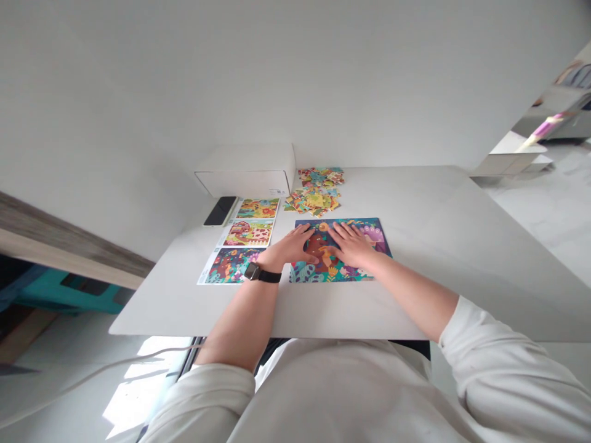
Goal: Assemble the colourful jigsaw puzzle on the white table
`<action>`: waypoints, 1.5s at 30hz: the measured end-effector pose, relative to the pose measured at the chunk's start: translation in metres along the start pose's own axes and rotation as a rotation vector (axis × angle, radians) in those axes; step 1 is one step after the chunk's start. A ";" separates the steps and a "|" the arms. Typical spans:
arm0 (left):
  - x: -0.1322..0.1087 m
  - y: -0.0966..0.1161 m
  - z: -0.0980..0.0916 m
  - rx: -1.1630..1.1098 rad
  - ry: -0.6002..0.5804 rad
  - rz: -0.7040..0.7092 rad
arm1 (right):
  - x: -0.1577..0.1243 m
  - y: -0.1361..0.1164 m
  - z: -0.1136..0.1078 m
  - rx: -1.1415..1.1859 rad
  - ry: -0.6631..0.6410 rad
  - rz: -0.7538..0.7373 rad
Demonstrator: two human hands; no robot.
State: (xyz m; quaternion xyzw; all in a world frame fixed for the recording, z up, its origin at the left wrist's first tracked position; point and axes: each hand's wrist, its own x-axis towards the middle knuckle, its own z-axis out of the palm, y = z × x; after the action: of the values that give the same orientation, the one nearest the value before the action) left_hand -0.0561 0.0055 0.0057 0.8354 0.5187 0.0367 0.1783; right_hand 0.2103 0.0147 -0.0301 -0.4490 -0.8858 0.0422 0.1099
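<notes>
A colourful jigsaw puzzle [327,271] with a dark blue border lies flat on the table in front of me, its pieces joined into a rectangle. My left hand [294,246] rests on its left side, fingers stretched out and thumb apart. On the upper right part lies my right hand [353,245], palm down with fingers spread. Neither hand holds anything. Parts of the picture are hidden under both hands. Left of the puzzle is a printed sheet [247,234] with three pictures; the lowest resembles the puzzle, and my left wrist with a black watch [262,272] partly covers it.
Behind the puzzle, loose jigsaw pieces lie in two heaps, a nearer yellowish heap [314,202] and a farther one [322,178]. A white box [244,172] stands against the wall. A phone [220,211] lies beside the sheet. The white table [443,246] extends to the right.
</notes>
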 end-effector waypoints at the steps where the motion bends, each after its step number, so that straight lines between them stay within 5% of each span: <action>1: -0.001 0.002 -0.001 0.002 -0.011 -0.018 | -0.002 0.010 -0.001 -0.004 0.019 0.037; 11: -0.017 -0.005 -0.025 0.040 -0.210 -0.079 | -0.041 0.075 -0.021 -0.116 -0.108 0.349; 19: -0.032 -0.028 -0.035 0.046 -0.183 -0.107 | -0.073 0.097 -0.043 -0.122 -0.053 0.227; 25: -0.033 -0.015 -0.040 0.048 0.004 -0.155 | -0.101 0.102 -0.069 0.012 -0.042 0.146; 30: -0.035 -0.006 -0.043 0.027 -0.061 -0.186 | -0.121 0.092 -0.067 0.147 0.021 0.150; 39: -0.030 -0.016 -0.038 -0.037 -0.074 0.001 | -0.156 0.095 -0.063 0.195 0.010 0.114; 45: -0.009 0.013 -0.010 -0.157 0.066 0.188 | -0.180 0.134 -0.074 0.167 0.004 0.223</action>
State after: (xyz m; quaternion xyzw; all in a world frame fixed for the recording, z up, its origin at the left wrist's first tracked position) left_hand -0.0510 -0.0051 0.0202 0.8621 0.4393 0.1211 0.2216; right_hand 0.4359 -0.0525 -0.0099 -0.5340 -0.8236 0.1268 0.1433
